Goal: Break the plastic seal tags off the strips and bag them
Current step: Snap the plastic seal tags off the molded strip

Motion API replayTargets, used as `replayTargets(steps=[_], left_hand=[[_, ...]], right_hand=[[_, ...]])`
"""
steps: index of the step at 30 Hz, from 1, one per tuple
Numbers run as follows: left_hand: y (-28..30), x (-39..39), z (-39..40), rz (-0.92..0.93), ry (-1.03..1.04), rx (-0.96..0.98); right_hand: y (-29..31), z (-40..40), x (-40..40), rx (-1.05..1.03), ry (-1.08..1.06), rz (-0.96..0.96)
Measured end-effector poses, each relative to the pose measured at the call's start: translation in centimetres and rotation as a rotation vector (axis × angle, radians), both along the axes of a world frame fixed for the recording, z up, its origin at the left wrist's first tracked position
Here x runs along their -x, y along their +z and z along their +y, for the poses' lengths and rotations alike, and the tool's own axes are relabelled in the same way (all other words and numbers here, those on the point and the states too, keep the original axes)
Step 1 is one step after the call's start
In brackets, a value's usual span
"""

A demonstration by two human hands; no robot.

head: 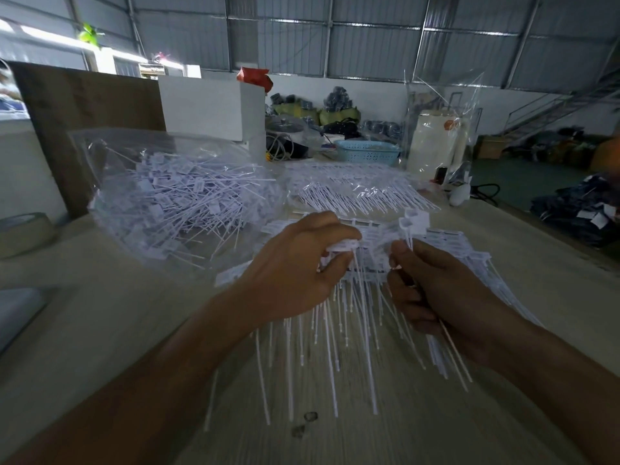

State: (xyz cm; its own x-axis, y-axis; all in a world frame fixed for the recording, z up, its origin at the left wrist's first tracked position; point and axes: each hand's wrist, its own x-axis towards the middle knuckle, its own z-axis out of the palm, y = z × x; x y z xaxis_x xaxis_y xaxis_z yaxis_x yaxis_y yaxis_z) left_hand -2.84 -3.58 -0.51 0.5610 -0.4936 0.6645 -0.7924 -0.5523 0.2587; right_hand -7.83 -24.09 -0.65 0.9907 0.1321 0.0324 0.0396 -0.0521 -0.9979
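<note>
Hundreds of loose white seal tags, thin stems and small flat rectangular heads, heaped in a crinkled clear plastic bag at left on the pale wooden table. A grey roll of tape near the left edge. Behind the bag, a brown board and a white box. At centre, stacked strips of unbroken tags, flat heads joined in rows, long smooth stems fanning toward the viewer. Left hand over the stack, fingers curled, thumb and fingertips pinching a tag head at the top of the strip. Right hand just beside it, fingers curled round a bundle of broken-off tags, heads sticking up above the thumb, stems trailing below the palm. Farther back, another pile of strips under glossy film. Beyond that, a pale blue perforated basket, then a tall clear bag around a white container, at right.
</note>
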Motion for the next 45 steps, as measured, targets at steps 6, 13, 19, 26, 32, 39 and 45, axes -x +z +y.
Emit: replayTargets(steps=[6, 13, 19, 26, 32, 39, 45], left_hand=[[-0.2, 0.6, -1.2, 0.062, -0.103, -0.007], [-0.6, 0.8, -1.7, 0.126, -0.094, 0.117], [-0.6, 0.6, -1.2, 0.037, -0.114, 0.058], [-0.1, 0.2, -0.2, -0.048, -0.036, -0.074], [0.5, 0.0, -0.1, 0.113, -0.203, -0.014], [-0.2, 0.2, -0.5, 0.14, -0.19, 0.108], [0.6, 1.0, -0.8, 0.028, -0.08, 0.024]], right_hand=[[-0.1, 0.5, 0.2, -0.12, 0.035, 0.118], [0.1, 0.7, 0.0, -0.072, 0.006, 0.14], [0.2, 0.2, -0.2, -0.138, -0.028, 0.069], [-0.2, 0.5, 0.1, -0.066, -0.011, -0.044], [0.0, 0.4, 0.3, 0.347, -0.066, -0.436], [0.1, 0.9, 0.5, 0.14, -0.036, -0.252], [0.0, 0.8, 0.4, 0.084, 0.073, -0.063]])
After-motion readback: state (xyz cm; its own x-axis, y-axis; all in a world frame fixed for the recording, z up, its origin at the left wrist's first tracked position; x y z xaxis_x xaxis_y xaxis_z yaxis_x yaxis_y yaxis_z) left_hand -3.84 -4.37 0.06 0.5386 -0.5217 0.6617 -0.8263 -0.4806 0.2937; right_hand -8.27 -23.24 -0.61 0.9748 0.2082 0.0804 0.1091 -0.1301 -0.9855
